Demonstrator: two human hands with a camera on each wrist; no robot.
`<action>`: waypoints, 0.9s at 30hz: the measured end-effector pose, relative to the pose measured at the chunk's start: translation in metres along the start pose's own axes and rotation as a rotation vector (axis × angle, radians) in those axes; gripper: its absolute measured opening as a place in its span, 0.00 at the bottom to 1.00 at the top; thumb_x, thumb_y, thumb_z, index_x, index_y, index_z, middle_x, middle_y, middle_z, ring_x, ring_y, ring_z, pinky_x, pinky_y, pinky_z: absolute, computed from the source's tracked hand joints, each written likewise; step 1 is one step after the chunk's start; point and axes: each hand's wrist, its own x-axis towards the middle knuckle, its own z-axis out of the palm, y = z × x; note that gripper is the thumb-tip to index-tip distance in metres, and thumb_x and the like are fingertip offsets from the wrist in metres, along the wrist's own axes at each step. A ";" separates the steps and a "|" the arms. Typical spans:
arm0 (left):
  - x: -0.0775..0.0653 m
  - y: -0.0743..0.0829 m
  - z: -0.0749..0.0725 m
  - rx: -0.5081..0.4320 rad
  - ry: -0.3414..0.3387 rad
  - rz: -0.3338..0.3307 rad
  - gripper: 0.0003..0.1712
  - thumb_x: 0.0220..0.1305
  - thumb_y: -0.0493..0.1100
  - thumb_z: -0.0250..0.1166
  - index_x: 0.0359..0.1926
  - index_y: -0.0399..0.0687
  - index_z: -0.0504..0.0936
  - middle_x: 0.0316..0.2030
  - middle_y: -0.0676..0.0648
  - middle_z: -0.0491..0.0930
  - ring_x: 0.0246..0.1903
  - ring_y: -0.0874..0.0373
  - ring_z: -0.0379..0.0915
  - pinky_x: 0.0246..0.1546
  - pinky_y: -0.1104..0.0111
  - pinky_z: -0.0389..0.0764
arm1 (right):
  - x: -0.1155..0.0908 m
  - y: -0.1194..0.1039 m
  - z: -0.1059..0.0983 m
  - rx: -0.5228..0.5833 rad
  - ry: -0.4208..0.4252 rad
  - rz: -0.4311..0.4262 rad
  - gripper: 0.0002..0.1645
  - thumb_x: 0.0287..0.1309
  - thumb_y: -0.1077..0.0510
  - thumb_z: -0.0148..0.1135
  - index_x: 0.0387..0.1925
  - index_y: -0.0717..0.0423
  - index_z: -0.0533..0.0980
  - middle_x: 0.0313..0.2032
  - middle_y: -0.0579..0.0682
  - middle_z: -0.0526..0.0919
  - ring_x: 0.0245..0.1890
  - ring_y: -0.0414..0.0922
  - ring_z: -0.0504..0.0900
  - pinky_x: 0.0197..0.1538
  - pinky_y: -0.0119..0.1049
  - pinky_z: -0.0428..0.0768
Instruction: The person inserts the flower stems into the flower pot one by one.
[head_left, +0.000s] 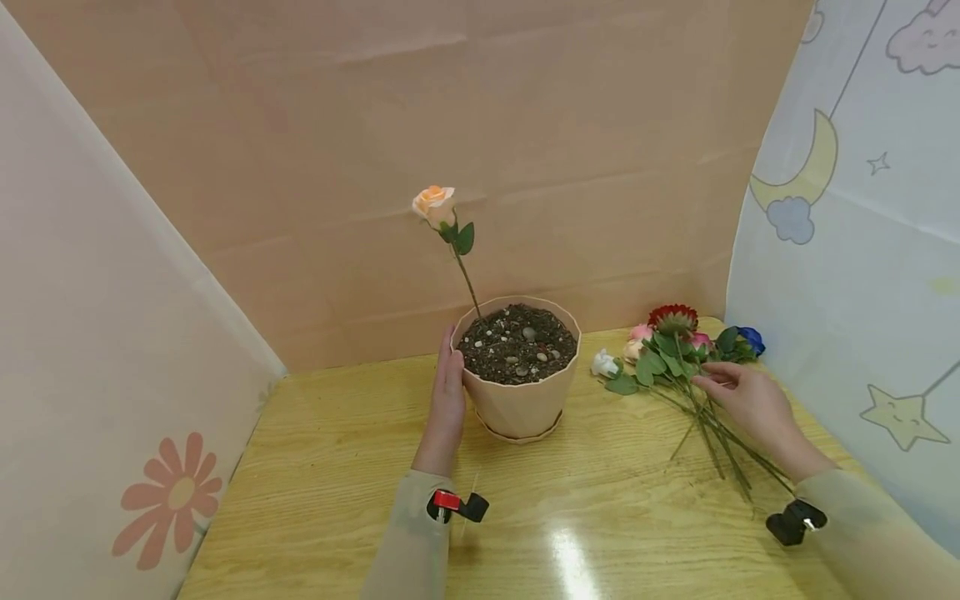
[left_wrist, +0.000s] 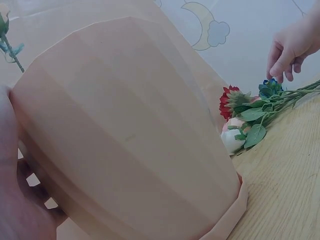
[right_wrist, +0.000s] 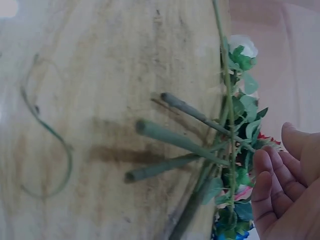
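Observation:
A peach-coloured flower pot [head_left: 525, 404] full of dark soil [head_left: 506, 346] and small pebbles stands on a saucer. One peach rose [head_left: 435, 204] rises from the soil at the pot's back left, leaning left. My left hand [head_left: 447, 396] rests along the pot's left side with its fingers extended. To the right lies a bunch of artificial flowers: a red bloom [head_left: 672, 318], a white rose [head_left: 603, 364], a blue flower [head_left: 752, 340] and pink ones. My right hand [head_left: 753, 406] hovers over their stems [right_wrist: 175, 137], its fingers loosely bent and nothing visible between them.
The pot and flowers stand on a wooden table [head_left: 337, 500]. A plain peach backdrop [head_left: 300, 167] rises behind, with patterned cloths at the left [head_left: 97, 333] and right [head_left: 847, 292]. A thin curved strand [right_wrist: 65, 150] lies on the tabletop in the right wrist view.

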 end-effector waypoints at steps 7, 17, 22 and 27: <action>0.000 0.001 0.001 0.004 0.002 0.014 0.34 0.92 0.60 0.40 0.90 0.73 0.47 0.89 0.53 0.42 0.87 0.47 0.35 0.83 0.39 0.40 | 0.003 0.010 0.012 -0.004 -0.009 0.009 0.40 0.83 0.40 0.61 0.71 0.72 0.76 0.57 0.72 0.86 0.52 0.71 0.86 0.49 0.66 0.84; 0.002 0.000 0.000 0.012 -0.007 0.023 0.33 0.92 0.62 0.39 0.89 0.80 0.47 0.88 0.58 0.42 0.87 0.49 0.35 0.83 0.38 0.40 | 0.007 0.014 0.018 -0.021 -0.055 0.018 0.39 0.82 0.41 0.63 0.71 0.72 0.76 0.60 0.75 0.84 0.54 0.72 0.85 0.51 0.68 0.82; 0.001 0.001 0.000 0.018 -0.007 0.009 0.33 0.91 0.62 0.40 0.89 0.80 0.47 0.88 0.57 0.42 0.87 0.49 0.35 0.83 0.39 0.41 | 0.010 0.016 0.019 -0.031 -0.069 0.011 0.37 0.81 0.42 0.64 0.69 0.72 0.78 0.60 0.75 0.83 0.55 0.73 0.85 0.55 0.70 0.80; 0.000 0.001 0.001 0.015 0.000 0.002 0.33 0.91 0.62 0.40 0.89 0.81 0.48 0.88 0.57 0.42 0.87 0.49 0.35 0.83 0.39 0.41 | 0.012 0.018 0.021 -0.032 -0.090 0.007 0.34 0.80 0.45 0.66 0.67 0.73 0.79 0.57 0.72 0.86 0.55 0.73 0.85 0.56 0.72 0.79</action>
